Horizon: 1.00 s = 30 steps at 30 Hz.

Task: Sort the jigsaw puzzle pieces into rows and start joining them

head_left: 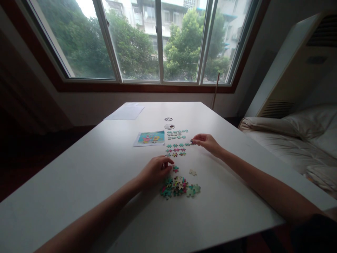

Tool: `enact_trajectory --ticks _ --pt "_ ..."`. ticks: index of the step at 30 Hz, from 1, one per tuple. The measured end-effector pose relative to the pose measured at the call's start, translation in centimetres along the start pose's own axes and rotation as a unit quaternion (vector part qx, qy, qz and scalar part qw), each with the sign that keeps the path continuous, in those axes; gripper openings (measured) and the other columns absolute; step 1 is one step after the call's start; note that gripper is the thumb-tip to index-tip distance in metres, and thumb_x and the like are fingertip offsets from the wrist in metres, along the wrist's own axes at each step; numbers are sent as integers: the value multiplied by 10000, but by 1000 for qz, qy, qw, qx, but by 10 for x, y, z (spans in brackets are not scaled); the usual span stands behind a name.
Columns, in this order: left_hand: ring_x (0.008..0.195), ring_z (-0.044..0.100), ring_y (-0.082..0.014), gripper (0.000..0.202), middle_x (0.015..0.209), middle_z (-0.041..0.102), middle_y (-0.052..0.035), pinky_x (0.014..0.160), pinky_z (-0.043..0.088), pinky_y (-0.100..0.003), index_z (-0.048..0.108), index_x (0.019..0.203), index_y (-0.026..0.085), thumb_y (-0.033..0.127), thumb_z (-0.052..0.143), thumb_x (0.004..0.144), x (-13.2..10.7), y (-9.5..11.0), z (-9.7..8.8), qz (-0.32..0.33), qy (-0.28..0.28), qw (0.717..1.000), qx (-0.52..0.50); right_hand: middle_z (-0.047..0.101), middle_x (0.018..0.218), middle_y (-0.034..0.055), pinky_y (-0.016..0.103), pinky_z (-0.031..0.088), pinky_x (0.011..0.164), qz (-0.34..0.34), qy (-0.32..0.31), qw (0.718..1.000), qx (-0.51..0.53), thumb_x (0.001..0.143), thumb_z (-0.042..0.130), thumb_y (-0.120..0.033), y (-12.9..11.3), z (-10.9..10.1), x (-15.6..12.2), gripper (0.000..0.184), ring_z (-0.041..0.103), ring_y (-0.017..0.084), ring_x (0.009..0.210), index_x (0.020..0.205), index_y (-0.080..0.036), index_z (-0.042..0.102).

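A heap of teal, pink and yellow jigsaw pieces [179, 186] lies on the white table [110, 165]. My left hand [155, 171] rests just behind the heap, fingers curled, its fingertips touching a single piece [175, 169]. Farther back, rows of sorted pieces [176, 149] are laid out flat. My right hand [206, 142] is at the right end of one row, pinching a dark piece [192, 142]. A colourful reference picture [149, 138] lies left of the rows. One pale piece [192, 172] sits alone to the right of my left hand.
Two small round objects [169, 126] sit behind the rows. A sheet of paper [124, 112] lies at the far left of the table. A bed with pale bedding [295, 140] stands to the right, and a large window [147, 42] is behind the table.
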<state>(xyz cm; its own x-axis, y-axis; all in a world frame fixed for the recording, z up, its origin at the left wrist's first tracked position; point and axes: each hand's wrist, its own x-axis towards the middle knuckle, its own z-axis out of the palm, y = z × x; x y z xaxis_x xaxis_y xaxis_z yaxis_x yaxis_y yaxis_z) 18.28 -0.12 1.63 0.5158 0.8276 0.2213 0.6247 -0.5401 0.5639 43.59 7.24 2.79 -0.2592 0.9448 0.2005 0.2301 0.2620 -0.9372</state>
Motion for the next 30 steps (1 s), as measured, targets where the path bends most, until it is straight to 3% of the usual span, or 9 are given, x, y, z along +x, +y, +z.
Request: enact_trajectory --ticks 5,11,18,24,30 --pt "582 477 -103 206 698 541 -3 559 377 -204 629 904 176 201 478 766 -1 3 -2 -1 -4 1000 -1 678 786 77 264 465 668 -16 4 998 -52 663 640 -328 7 -7 23 247 622 149 732 789 -117 614" --pt "579 472 -102 208 699 545 -3 565 376 -206 630 897 178 177 479 754 -1 3 -2 0 -5 1000 -5 692 771 61 240 450 668 9 33 977 -208 684 613 -304 25 -14 65 213 618 142 728 801 -131 659" --pt "572 465 -103 211 682 536 -1 565 372 -208 630 904 168 194 476 763 -1 5 -3 -4 -6 1000 -3 690 772 53 210 425 602 44 71 964 -251 664 615 -301 41 -2 102 240 596 126 684 819 -130 676" --pt "580 466 -103 215 685 535 -2 567 372 -207 629 906 165 174 472 760 -1 5 -3 -4 -8 1000 -4 688 726 39 193 408 568 69 65 956 -276 653 610 -293 42 13 108 212 594 122 664 782 -146 693" --pt "577 465 -102 218 680 536 -2 565 373 -209 630 900 168 140 482 742 -1 5 -3 -3 -9 1000 -3 680 692 41 206 400 577 82 60 945 -311 640 620 -298 42 14 107 191 597 145 691 742 -159 702"
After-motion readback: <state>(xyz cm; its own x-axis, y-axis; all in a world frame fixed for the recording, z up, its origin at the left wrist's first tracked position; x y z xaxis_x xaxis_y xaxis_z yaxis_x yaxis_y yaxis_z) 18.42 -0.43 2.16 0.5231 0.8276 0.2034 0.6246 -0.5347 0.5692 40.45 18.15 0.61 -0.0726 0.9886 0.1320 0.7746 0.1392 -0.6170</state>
